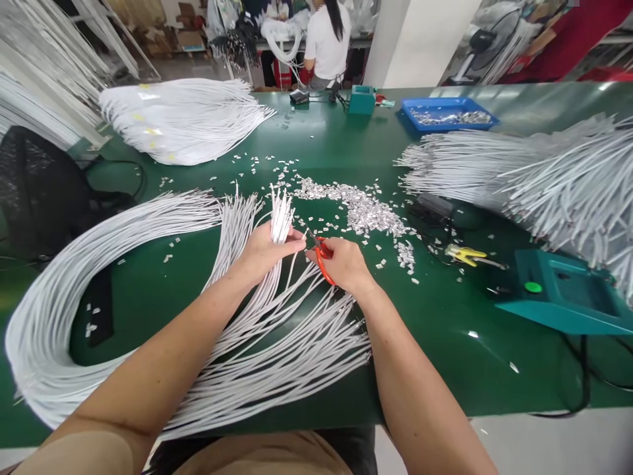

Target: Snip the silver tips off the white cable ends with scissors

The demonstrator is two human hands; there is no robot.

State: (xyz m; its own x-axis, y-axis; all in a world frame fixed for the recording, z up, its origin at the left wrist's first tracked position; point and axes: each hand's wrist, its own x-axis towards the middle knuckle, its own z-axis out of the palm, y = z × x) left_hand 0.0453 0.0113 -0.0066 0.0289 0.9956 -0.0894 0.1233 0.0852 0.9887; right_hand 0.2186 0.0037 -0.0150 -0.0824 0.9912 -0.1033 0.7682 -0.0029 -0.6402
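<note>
My left hand (271, 247) is closed round a small bunch of white cables (281, 214), whose ends stick up above the fingers. In my right hand (343, 264) is a pair of scissors (324, 262) with orange-red handles. Their blades point up and left, close to my left thumb and a single cable end; whether they touch it I cannot tell. A long looped bundle of white cables (44, 310) curves round from the left, and its loose ends (316, 356) fan out beneath my forearms.
Small silvery-white pieces (368, 208) lie heaped beyond my hands. A blue tray (448, 113) holds more. Cable bundles lie at back left (173, 122) and right (469, 161). A teal device (568, 290), yellow-handled tool (465, 255) and black bag (44, 191) flank me. Co-workers (329, 43) are beyond.
</note>
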